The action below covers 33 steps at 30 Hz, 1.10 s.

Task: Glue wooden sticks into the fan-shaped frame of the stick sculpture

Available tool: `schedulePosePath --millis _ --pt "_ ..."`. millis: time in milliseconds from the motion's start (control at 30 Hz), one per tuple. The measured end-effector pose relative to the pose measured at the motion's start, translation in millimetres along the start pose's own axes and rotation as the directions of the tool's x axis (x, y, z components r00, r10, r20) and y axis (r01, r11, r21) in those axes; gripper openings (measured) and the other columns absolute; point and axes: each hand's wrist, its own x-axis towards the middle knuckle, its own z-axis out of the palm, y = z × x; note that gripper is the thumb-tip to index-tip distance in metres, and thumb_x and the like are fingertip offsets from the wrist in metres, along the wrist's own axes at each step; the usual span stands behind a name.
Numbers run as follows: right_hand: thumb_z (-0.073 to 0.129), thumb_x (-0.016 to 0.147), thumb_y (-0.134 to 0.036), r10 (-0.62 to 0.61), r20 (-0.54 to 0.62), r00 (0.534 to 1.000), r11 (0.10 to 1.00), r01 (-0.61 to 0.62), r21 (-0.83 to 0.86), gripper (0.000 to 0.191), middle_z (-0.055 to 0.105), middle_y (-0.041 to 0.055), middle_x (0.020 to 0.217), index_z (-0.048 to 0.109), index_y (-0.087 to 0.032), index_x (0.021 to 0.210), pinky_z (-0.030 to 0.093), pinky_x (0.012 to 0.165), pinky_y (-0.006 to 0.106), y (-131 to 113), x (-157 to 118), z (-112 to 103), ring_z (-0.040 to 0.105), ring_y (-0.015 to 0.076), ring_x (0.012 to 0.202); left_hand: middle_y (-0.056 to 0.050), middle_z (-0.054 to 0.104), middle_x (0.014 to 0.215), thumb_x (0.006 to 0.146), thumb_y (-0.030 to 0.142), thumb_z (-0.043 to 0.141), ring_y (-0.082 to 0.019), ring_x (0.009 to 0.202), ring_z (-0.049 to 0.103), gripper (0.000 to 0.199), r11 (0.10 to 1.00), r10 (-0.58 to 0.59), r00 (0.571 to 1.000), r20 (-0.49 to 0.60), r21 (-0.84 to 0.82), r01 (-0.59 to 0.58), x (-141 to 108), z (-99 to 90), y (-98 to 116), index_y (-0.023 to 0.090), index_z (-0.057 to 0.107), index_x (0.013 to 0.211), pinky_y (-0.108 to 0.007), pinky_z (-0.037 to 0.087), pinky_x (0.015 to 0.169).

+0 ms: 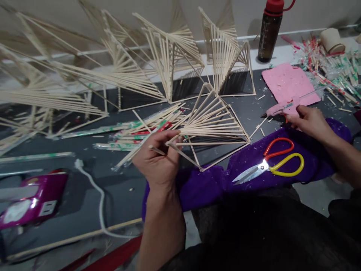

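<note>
My left hand point(158, 158) pinches a corner of a fan-shaped frame of wooden sticks point(214, 122) that rests on the dark table; a short loose stick also lies across its fingers. My right hand point(308, 120) is closed around a pink glue gun point(282, 108), its nozzle pointing left above the table. A purple cloth point(248, 158) lies under both hands, and on it rest scissors point(270, 165) with one red and one yellow handle.
Several finished stick frames point(175, 56) stand along the back wall. Wrapped chopsticks point(332, 71), a pink paper sheet point(290, 81), a dark bottle with a red cap point(269, 32) and a tape roll point(332, 40) sit at right. A magenta device point(31, 199) with a white cable lies at left.
</note>
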Motion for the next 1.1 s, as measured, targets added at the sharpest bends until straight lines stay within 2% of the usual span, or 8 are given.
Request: schedulePosePath --millis 100,167,233,333,367,433,667,1100 --pt "0.05 0.08 -0.057 -0.155 -0.081 0.985 0.852 0.092 -0.515 0.04 0.061 0.0082 0.063 0.06 -0.02 0.069 0.036 0.053 0.031 -16 -12 -6 0.059 0.0226 0.063 0.002 0.065 0.068 0.068 0.026 0.069 -0.008 0.057 0.057 0.017 1.0 -0.001 1.0 0.014 -0.027 0.002 0 -1.0 -3 0.019 0.07 0.084 -0.021 0.044 0.056" --pt "0.045 0.085 -0.053 -0.242 -0.095 0.966 0.763 0.129 -0.634 0.04 0.066 0.0104 0.074 0.065 -0.019 0.078 0.038 0.057 0.032 -32 -21 -8 0.062 0.0244 0.07 0.001 0.065 0.07 0.069 0.029 0.069 -0.009 0.059 0.058 0.018 1.0 0.001 1.0 0.022 -0.023 -0.001 0 -1.3 -4 0.019 0.07 0.084 -0.022 0.044 0.058" --pt "0.043 0.089 -0.04 -0.38 0.013 0.925 0.753 0.318 -0.576 0.031 0.068 0.0083 0.09 0.067 -0.022 0.091 0.04 0.063 0.031 -52 -27 -6 0.062 0.0211 0.078 0.0 0.066 0.071 0.069 0.031 0.069 -0.01 0.062 0.059 0.02 1.0 0.008 1.0 0.026 -0.006 -0.008 0 -1.6 -4 0.018 0.07 0.084 -0.023 0.045 0.06" --pt "0.046 0.088 -0.031 -0.565 0.327 0.758 0.693 0.65 -0.311 0.024 0.067 0.0056 0.09 0.067 -0.021 0.091 0.04 0.066 0.027 -88 -27 8 0.06 0.0161 0.08 -0.001 0.066 0.071 0.069 0.032 0.069 -0.011 0.062 0.06 0.021 1.0 -0.017 0.999 0.034 0.012 0.017 -1 -2.1 -7 0.017 0.07 0.084 -0.024 0.046 0.06" --pt "0.046 0.088 -0.028 -0.588 0.411 0.697 0.665 0.706 -0.246 0.023 0.067 0.0051 0.086 0.067 -0.019 0.09 0.04 0.064 0.026 -101 -25 16 0.059 0.0142 0.075 -0.001 0.066 0.071 0.069 0.032 0.069 -0.011 0.061 0.059 0.021 0.999 -0.031 0.999 0.032 0.016 0.031 -1 -2.3 -8 0.017 0.069 0.085 -0.024 0.045 0.06" --pt "0.045 0.088 -0.022 -0.575 0.505 0.644 0.63 0.742 -0.228 0.022 0.067 0.0045 0.087 0.067 -0.018 0.089 0.036 0.06 0.024 -125 -19 32 0.058 0.0125 0.072 -0.001 0.066 0.071 0.069 0.032 0.069 -0.01 0.061 0.059 0.022 0.998 -0.054 0.998 0.026 0.023 0.053 -2 -2.9 -10 0.016 0.069 0.085 -0.024 0.045 0.058" --pt "0.045 0.084 -0.016 -0.575 0.6 0.556 0.445 0.828 -0.341 0.024 0.07 0.0115 0.086 0.068 -0.014 0.091 0.031 0.054 0.026 -172 -3 75 0.06 0.0179 0.072 0.002 0.06 0.062 0.07 0.034 0.068 -0.008 0.052 0.051 0.022 0.995 -0.08 0.996 0.038 0.064 0.078 -3 -2.3 -3 0.018 0.069 0.084 -0.021 0.04 0.053" --pt "0.048 0.076 -0.017 -0.651 0.617 0.442 0.294 0.896 -0.332 0.025 0.07 0.0151 0.076 0.071 -0.01 0.084 0.036 0.056 0.028 -193 12 101 0.06 0.0186 0.07 0.002 0.059 0.064 0.072 0.033 0.064 -0.007 0.056 0.051 0.019 0.996 -0.049 0.995 0.085 0.08 0.042 -2 -3.9 0 0.02 0.069 0.084 -0.02 0.041 0.057"
